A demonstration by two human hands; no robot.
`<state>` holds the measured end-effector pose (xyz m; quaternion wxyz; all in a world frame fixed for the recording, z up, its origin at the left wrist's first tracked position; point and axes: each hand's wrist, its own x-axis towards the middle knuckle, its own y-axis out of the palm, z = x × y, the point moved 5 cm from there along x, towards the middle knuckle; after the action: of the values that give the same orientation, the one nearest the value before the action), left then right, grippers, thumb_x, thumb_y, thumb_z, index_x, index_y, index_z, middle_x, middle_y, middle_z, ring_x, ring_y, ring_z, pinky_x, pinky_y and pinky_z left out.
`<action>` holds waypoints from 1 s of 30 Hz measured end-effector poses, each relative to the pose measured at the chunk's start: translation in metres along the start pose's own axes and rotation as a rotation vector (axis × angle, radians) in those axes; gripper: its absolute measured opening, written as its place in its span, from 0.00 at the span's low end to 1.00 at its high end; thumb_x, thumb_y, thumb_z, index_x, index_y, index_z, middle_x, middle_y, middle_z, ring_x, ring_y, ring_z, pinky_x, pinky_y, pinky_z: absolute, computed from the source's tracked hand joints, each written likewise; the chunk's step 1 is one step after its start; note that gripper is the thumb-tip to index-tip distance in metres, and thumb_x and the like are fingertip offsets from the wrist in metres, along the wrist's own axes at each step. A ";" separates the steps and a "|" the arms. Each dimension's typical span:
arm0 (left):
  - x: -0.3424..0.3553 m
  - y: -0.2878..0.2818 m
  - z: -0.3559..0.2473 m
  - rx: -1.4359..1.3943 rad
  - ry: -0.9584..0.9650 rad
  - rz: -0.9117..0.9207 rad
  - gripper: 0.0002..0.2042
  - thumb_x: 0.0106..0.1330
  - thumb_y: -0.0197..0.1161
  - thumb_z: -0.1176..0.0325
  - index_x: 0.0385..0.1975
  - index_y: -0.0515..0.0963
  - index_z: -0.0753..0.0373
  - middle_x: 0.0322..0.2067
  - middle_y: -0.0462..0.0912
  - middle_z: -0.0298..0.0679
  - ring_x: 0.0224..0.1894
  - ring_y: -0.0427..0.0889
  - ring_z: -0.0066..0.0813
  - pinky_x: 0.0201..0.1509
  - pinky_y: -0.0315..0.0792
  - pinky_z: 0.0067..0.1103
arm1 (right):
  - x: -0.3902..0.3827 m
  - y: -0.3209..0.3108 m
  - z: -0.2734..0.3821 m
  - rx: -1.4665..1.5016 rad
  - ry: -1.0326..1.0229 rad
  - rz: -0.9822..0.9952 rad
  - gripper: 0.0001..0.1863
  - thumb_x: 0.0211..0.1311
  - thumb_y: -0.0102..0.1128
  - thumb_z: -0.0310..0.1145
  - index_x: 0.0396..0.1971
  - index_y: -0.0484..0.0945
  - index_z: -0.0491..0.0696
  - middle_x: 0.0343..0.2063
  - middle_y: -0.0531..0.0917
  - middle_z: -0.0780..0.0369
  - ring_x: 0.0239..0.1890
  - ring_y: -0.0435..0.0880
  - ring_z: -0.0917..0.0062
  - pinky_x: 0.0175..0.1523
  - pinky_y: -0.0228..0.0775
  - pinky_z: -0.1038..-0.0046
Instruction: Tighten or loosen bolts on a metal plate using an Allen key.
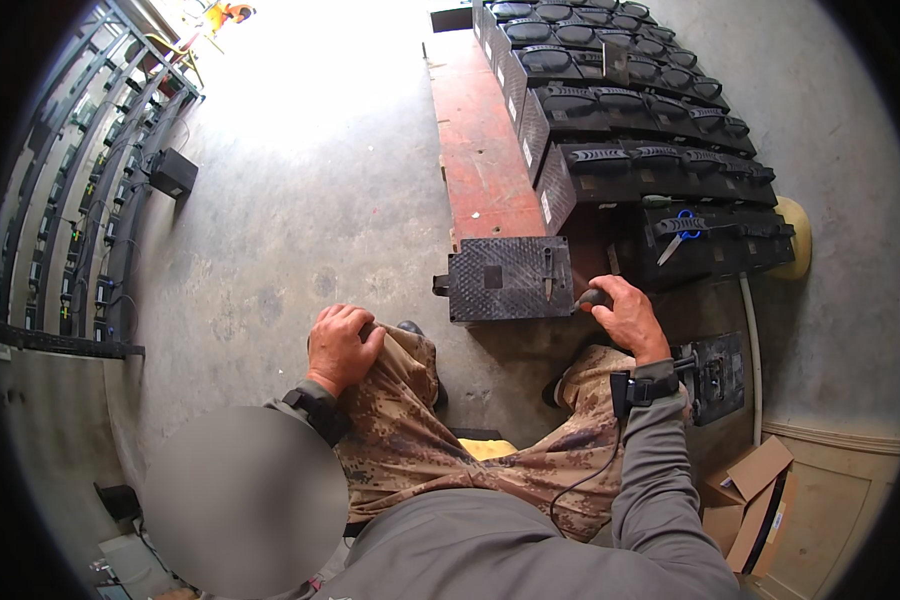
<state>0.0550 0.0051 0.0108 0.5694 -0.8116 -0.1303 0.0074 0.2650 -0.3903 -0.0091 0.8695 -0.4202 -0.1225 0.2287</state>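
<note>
My left hand rests on my left knee, its fingers curled over the camouflage trouser cloth. My right hand grips a dark rounded tool handle just right of a black textured box; whether the tool touches the box is unclear. The box lies near my knees at the near end of a red board, with a side handle at its left and a small slender item on its top.
Rows of black handled boxes stand on the right, with blue-handled scissors on the nearest. A metal rack of small wired units and a black box are at left. Cardboard and a pale pipe are at lower right.
</note>
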 end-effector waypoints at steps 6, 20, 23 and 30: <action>-0.003 0.000 0.002 0.003 -0.011 0.008 0.11 0.60 0.68 0.61 0.34 0.86 0.61 0.37 0.88 0.41 0.45 0.85 0.43 0.60 0.75 0.35 | 0.000 -0.003 0.005 -0.096 0.138 0.080 0.19 0.57 0.75 0.41 0.44 0.83 0.47 0.41 0.87 0.53 0.46 0.87 0.54 0.52 0.78 0.57; 0.000 0.001 0.001 0.000 0.018 -0.007 0.10 0.60 0.68 0.61 0.33 0.86 0.62 0.36 0.88 0.41 0.46 0.85 0.43 0.59 0.75 0.35 | 0.000 -0.003 0.004 -0.114 0.044 0.031 0.18 0.59 0.72 0.44 0.43 0.84 0.48 0.42 0.86 0.53 0.48 0.86 0.51 0.54 0.79 0.57; 0.000 0.000 0.003 -0.007 0.010 -0.005 0.10 0.58 0.71 0.62 0.33 0.85 0.61 0.37 0.88 0.43 0.46 0.85 0.46 0.57 0.76 0.37 | 0.001 -0.004 0.014 -0.085 0.079 0.059 0.18 0.58 0.73 0.43 0.43 0.84 0.48 0.43 0.85 0.53 0.48 0.86 0.52 0.54 0.79 0.57; -0.001 0.001 0.002 0.000 0.027 0.019 0.11 0.59 0.69 0.60 0.32 0.85 0.62 0.35 0.87 0.44 0.45 0.84 0.45 0.57 0.74 0.36 | 0.001 0.000 0.006 -0.125 -0.036 0.002 0.10 0.59 0.71 0.35 0.38 0.82 0.50 0.40 0.84 0.53 0.43 0.85 0.50 0.48 0.79 0.54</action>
<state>0.0541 0.0063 0.0094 0.5710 -0.8128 -0.1149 0.0018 0.2635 -0.3858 -0.0055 0.8391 -0.4695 -0.1517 0.2290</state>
